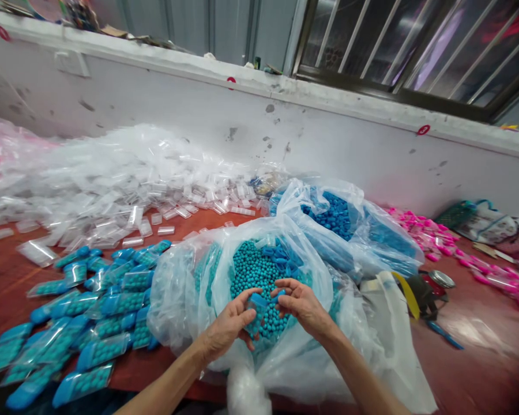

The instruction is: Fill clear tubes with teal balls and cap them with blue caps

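Note:
Over an open plastic bag (173, 288) of teal beads (253, 265), my left hand (231, 323) is closed around a small clear plastic box (255, 317) with a teal tint. To its right, my right hand (300, 305) pinches a small blue cap (278, 296) between thumb and fingers, a short gap away from the box. More loose blue caps (285, 262) lie on top of the beads inside the bag. How full the held box is I cannot tell, since fingers cover part of it.
Filled boxes with blue caps (116, 302) are piled on the red table (12, 271) at left. Behind them spreads a heap of clear boxes (134, 173). A second bag (384, 230) holds blue caps (333, 213). Pink pieces (428, 230) and a yellow-handled tool (406, 294) lie at right.

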The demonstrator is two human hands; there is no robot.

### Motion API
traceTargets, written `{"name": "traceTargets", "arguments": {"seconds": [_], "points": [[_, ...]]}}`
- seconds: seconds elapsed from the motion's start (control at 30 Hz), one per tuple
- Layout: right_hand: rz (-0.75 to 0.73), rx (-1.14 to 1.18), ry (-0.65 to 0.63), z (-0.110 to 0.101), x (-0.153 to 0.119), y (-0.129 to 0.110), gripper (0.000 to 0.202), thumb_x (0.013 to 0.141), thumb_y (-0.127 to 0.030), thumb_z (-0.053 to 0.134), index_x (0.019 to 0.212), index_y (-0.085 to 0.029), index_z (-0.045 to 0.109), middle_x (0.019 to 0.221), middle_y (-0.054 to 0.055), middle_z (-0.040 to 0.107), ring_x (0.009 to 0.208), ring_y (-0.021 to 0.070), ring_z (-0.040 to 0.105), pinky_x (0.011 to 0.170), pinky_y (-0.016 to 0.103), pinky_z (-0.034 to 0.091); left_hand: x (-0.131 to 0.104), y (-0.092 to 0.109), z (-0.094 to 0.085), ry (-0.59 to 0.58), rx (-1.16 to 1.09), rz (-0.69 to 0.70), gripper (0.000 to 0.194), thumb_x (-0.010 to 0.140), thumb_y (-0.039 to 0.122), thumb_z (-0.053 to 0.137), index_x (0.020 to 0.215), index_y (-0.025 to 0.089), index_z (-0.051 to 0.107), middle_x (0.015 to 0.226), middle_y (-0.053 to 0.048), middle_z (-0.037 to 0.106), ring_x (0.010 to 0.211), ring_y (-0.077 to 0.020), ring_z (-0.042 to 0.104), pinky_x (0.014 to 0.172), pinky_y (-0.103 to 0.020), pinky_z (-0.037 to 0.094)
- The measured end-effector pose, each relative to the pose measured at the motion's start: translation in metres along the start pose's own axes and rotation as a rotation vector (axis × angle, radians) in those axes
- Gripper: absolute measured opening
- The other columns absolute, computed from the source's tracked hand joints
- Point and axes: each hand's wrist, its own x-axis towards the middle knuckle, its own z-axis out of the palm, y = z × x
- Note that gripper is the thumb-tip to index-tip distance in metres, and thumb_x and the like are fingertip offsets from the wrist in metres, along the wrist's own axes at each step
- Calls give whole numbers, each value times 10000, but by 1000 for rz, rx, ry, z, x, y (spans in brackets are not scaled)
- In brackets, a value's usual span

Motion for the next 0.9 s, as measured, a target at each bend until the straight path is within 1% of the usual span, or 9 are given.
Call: {"name": "traceTargets", "arguments": {"seconds": [0.13,0.23,0.3,0.4,0.5,0.6,0.7,0.83,0.9], "points": [[-25,-33,84,3,5,0,425,611,-376,695,936,-144,550,789,33,639,534,119,573,518,262,465,0,3,2,-7,-9,-4,697,752,415,593,1323,182,269,710,-7,543,546,-143,568,479,-274,501],[-142,-319,89,10,2,-3,421,743,-406,558,1068,-140,553,855,60,648,624,154,593,623,320,481,1,4,6,58,65,10,726,751,432,579,1340,175,242,694,9,511,526,-131,543,441,-247,470],[-228,-584,7,16,-5,-5,417,809,-364,482,1172,-162,517,999,77,629,821,190,600,780,363,458,2,3,10,118,135,34,735,747,434,574,1346,183,229,693,27,476,489,-106,504,402,-214,424],[-258,-907,-176,28,-16,-7,678,704,-333,643,1311,-178,382,1269,109,475,1170,260,425,967,408,338,4,0,15,159,181,105,693,743,410,578,1326,184,277,678,44,445,458,-56,406,397,-171,338],[-212,-1095,-216,37,-21,-4,1061,524,-302,784,1396,-161,196,1362,161,343,1247,313,316,984,444,315,5,-4,18,185,127,137,635,740,401,583,1289,194,342,640,61,406,463,-40,319,409,-158,271],[-201,-1129,-132,40,-20,1,1113,522,-265,777,1413,-184,116,1330,158,370,1185,311,399,940,443,363,6,-8,19,180,74,117,620,736,405,588,1280,209,363,627,65,399,442,-37,281,401,-163,238],[-184,-1022,-91,40,-16,8,1118,541,-232,756,1416,-200,61,1351,151,334,1175,301,416,921,425,391,8,-12,22,187,42,108,620,729,408,591,1278,218,376,676,46,466,432,-39,303,396,-173,243],[-275,-983,-102,39,-12,20,1064,568,-158,730,1409,-161,79,1387,167,271,1278,286,271,1005,425,312,11,-11,28,359,-26,136,586,702,383,620,1225,186,445,718,28,526,512,-58,388,500,-183,325],[-331,-1030,-74,39,-12,23,1002,586,-137,714,1398,-137,128,1367,176,295,1268,280,286,1017,427,296,11,-9,29,425,-45,144,583,701,374,625,1222,185,443,766,20,556,551,-65,423,543,-189,340]]}}
